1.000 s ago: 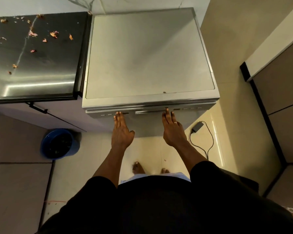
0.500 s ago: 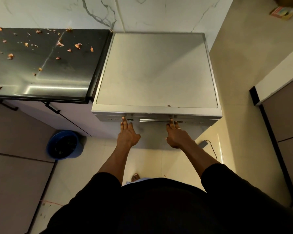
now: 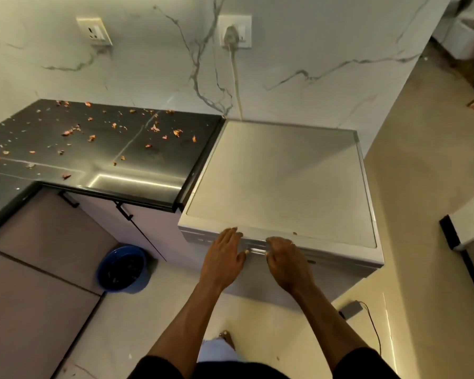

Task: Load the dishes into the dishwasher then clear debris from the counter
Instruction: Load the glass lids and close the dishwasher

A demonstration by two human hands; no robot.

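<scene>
The dishwasher (image 3: 279,184) has a flat white top, and its door looks closed. My left hand (image 3: 225,255) lies against the upper front of the door with straight fingers reaching its top edge. My right hand (image 3: 288,262) is beside it at the chrome handle strip (image 3: 255,250), fingers bent and fingertips hidden. Orange-pink debris flakes (image 3: 153,128) are scattered over the dark counter (image 3: 137,165) to the left. No dishes are in view.
A blue bin (image 3: 121,272) stands on the floor under the counter's cabinet doors. A power adapter (image 3: 352,310) with its cable lies on the floor at the right. A plug (image 3: 231,34) sits in the wall socket behind the dishwasher. A cabinet corner (image 3: 449,231) juts in at the right.
My view has tilted up and to the left, bringing the wall and more of the counter into view. Both hands have slid up the door front and closer together, to the handle strip.
</scene>
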